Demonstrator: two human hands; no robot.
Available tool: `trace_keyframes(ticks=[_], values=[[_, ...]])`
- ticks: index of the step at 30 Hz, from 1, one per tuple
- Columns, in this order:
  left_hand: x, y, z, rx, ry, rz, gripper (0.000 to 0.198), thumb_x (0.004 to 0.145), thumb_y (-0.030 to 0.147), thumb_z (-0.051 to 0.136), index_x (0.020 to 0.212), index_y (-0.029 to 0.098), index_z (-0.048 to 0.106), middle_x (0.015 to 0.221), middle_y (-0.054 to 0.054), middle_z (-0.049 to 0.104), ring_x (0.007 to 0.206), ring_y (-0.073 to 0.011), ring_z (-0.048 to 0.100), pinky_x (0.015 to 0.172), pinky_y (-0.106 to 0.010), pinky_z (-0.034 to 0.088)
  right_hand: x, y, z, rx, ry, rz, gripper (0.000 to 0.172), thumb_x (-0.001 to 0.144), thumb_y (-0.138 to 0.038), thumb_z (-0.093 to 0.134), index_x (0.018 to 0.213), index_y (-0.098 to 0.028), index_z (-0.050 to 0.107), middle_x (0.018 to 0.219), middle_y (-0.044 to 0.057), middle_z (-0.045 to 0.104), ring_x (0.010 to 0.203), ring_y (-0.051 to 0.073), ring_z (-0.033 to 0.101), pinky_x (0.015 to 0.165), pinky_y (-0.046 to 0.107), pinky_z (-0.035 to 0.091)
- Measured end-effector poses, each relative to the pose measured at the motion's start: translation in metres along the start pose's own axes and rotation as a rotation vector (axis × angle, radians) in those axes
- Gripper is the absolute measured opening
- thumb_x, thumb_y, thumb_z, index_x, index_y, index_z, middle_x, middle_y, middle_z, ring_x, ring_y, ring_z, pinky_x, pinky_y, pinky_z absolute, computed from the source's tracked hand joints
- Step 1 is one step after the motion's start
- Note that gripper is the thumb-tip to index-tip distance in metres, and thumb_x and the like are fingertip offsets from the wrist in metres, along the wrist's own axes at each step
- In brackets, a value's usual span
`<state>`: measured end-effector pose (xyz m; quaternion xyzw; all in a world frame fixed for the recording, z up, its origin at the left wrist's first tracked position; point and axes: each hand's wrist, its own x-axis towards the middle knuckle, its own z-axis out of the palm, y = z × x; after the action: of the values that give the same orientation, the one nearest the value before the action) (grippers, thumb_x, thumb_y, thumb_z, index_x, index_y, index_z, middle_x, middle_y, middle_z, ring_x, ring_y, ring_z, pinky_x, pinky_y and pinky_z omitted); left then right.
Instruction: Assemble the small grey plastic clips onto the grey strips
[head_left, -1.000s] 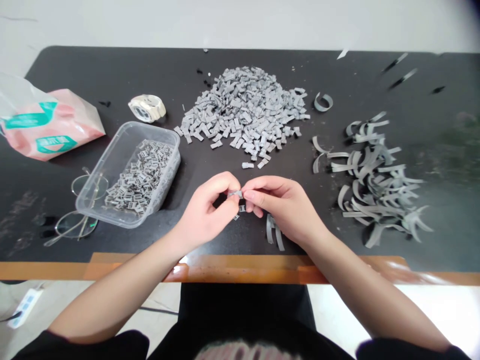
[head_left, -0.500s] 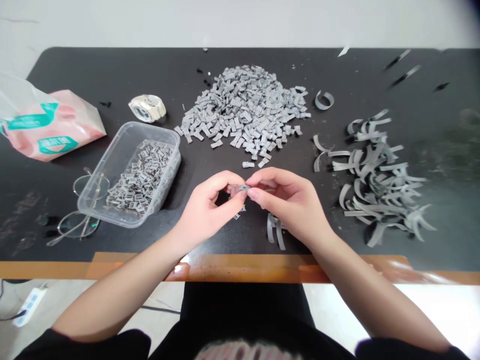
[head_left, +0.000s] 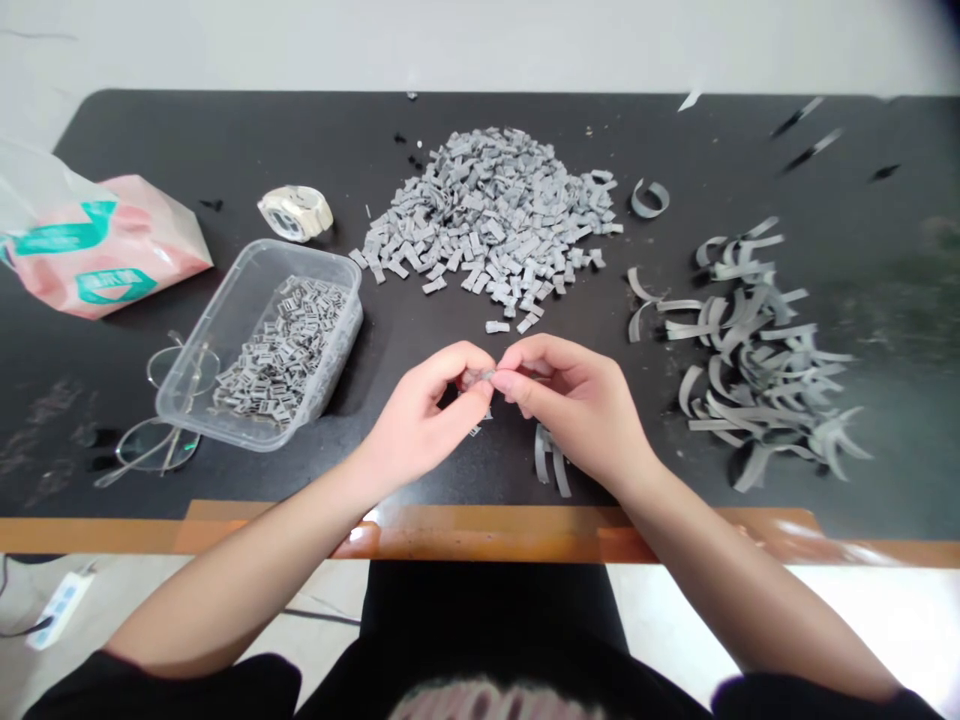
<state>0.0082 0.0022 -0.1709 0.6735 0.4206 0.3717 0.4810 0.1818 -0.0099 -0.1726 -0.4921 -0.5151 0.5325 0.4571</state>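
In the head view, a small grey piece (head_left: 480,377) is seen pinched between the fingertips of both hands, just above the black table (head_left: 225,150) and near its front edge. The left hand (head_left: 424,410) is curled, with thumb and forefinger closed on the piece's left end; the right hand (head_left: 577,400) is closed on its right end in the same way, the other fingers tucked beneath. What exactly is being done to the piece is hidden by the fingertips. Two grey strips (head_left: 551,465) lie on the table partly under the right hand, and a loose bit (head_left: 475,431) lies below the left fingers. Beyond the hands a large heap of grey clips (head_left: 491,215) is spread out, a tangle of curled grey strips (head_left: 750,340) lies to the right, and to the left a clear plastic tub (head_left: 206,330) holds darker clips. Glasses (head_left: 161,445), a tape roll (head_left: 295,212) and a pink bag (head_left: 97,260) are farther left. The work would likely be done best if the piece is gripped close to its ends, held low over the table, and worked with even pressure, so that a slip costs little.
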Motion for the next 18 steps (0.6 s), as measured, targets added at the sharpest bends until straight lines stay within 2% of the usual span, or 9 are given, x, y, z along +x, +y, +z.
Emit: trace_keyframes(ticks=[6,12,18], values=[[0.0021,-0.0010,-0.0014,-0.103,0.014,-0.033,0.010,0.092,0.020,0.061,0.082,0.017,0.064,0.071,0.003,0.059,0.064,-0.0100,0.055,0.061,-0.021,0.045,0.0003,0.0000,0.0012,0.039,-0.011,0.035,0.007,0.082,-0.023,0.076,0.085,-0.018,0.073,0.084,0.001,0.071,0.072,0.012,0.063,0.064,0.027,0.052],[0.0018,-0.0009,-0.0019,-0.146,-0.004,-0.023,0.009,0.089,0.018,0.062,0.081,0.017,0.064,0.068,0.004,0.057,0.062,-0.0090,0.053,0.060,-0.020,0.045,0.0000,-0.0029,0.0005,0.136,-0.052,0.067,0.006,0.081,-0.021,0.077,0.084,-0.018,0.073,0.076,-0.001,0.068,0.066,0.010,0.060,0.062,0.024,0.051],[0.0003,-0.0016,-0.0050,-0.149,0.001,-0.009,0.012,0.079,0.009,0.061,0.071,0.017,0.058,0.067,0.005,0.054,0.064,-0.0089,0.051,0.061,-0.021,0.042,0.0000,-0.0043,-0.0004,0.171,-0.087,0.073,0.004,0.082,-0.018,0.077,0.081,-0.017,0.073,0.072,-0.002,0.066,0.063,0.009,0.057,0.062,0.023,0.049]])
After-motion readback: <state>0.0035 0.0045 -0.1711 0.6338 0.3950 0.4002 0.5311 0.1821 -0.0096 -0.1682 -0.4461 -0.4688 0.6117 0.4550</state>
